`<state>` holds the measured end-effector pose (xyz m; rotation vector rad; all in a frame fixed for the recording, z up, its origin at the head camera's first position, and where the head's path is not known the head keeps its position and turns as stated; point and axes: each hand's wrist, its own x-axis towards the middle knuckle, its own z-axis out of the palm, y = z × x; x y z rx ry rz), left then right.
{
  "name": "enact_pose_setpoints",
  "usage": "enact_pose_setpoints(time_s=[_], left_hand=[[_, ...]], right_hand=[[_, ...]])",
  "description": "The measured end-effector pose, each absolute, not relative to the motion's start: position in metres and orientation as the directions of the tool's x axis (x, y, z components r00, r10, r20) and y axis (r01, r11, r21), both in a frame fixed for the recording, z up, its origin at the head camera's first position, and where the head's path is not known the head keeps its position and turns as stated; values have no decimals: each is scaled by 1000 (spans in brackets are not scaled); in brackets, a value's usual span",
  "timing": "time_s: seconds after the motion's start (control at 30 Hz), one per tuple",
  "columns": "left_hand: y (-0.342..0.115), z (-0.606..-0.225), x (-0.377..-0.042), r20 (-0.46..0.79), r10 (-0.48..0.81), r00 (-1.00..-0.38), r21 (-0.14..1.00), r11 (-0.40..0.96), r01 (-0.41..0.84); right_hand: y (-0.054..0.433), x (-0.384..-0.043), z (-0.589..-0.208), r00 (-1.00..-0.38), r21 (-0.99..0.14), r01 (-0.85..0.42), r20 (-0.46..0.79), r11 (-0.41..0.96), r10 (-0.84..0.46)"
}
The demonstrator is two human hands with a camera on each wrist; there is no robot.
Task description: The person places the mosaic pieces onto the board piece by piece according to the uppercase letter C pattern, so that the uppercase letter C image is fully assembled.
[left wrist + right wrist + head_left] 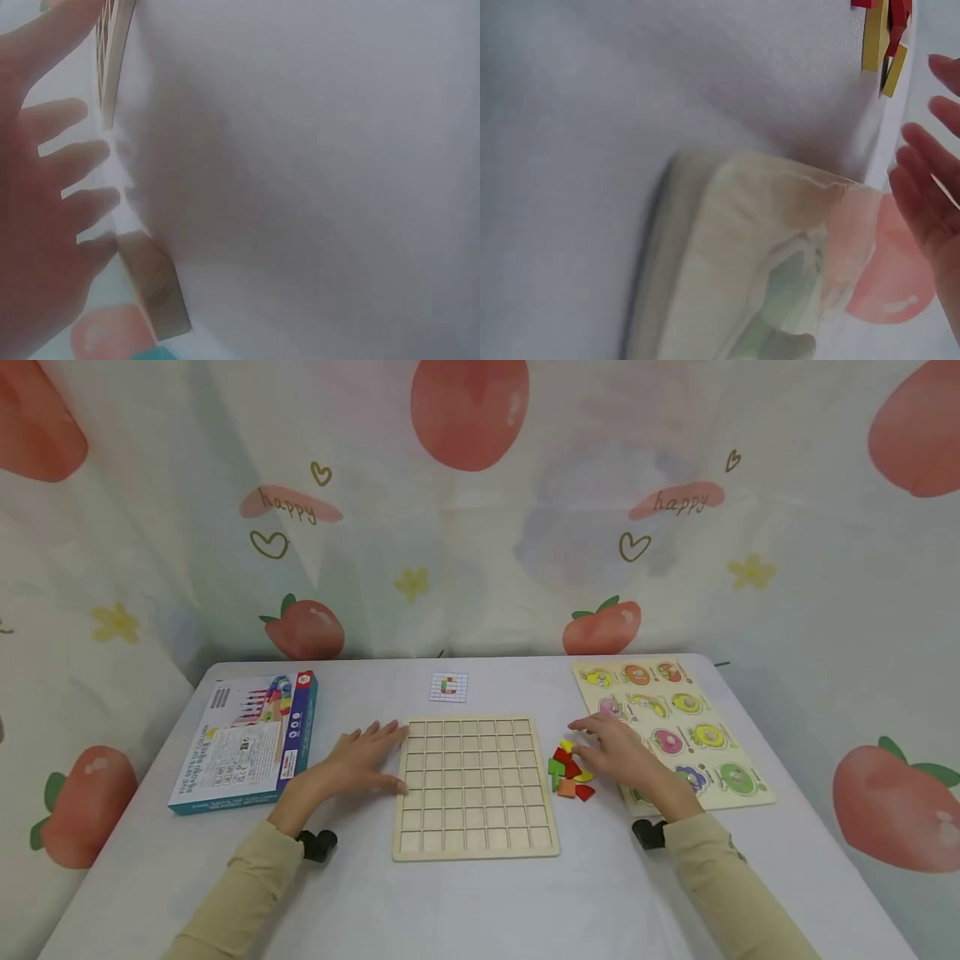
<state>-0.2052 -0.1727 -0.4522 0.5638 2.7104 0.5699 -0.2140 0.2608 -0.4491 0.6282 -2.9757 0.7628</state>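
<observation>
A square wooden grid board [476, 857] lies flat on the table between both hands. My left hand [358, 764] has its fingers spread at the board's left edge, with the thumb touching or very near the rim. In the left wrist view, the left hand [37, 210] holds nothing. Small coloured pieces, among them a green piece [556, 768] and an orange piece [566, 788], lie beside the board's right edge. Just over and right of them hovers my right hand [618, 756], fingers loosely bent. In the right wrist view, the right hand [934, 180] is apart from the yellow pieces [873, 37].
A fruit puzzle board [708, 758] lies under and beyond the right hand. At the left is a flat printed box [240, 743]. A small pattern card [448, 687] sits behind the grid board. A wood-coloured block [156, 289] shows near the left little finger.
</observation>
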Motion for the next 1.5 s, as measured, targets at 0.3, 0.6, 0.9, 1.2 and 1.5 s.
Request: enact_pose_setpoints(time_s=[0.3,0.6,0.9,1.2,1.5], left_hand=[[-171,-455,-200,-261,451,-853,536,803,261],[-172,-454,-198,-268,462,-846,564,786,251],[-164,-451,-196,-296,433,-851,548,807,219],[-166,-450,-195,-283,416,-864,566,800,200],[-168,-452,-196,-280,423,-862,594,782,191]], right_hand=[[259,-221,-449,-918,-508,-362,47,782,-395],[259,-228,-451,-914,-519,-342,-8,784,-405],[259,-234,-452,-926,-564,-248,-100,787,-364],[256,-238,-450,-918,-561,-250,-123,789,-378],[254,-236,-449,-929,-611,-208,-121,764,-350]])
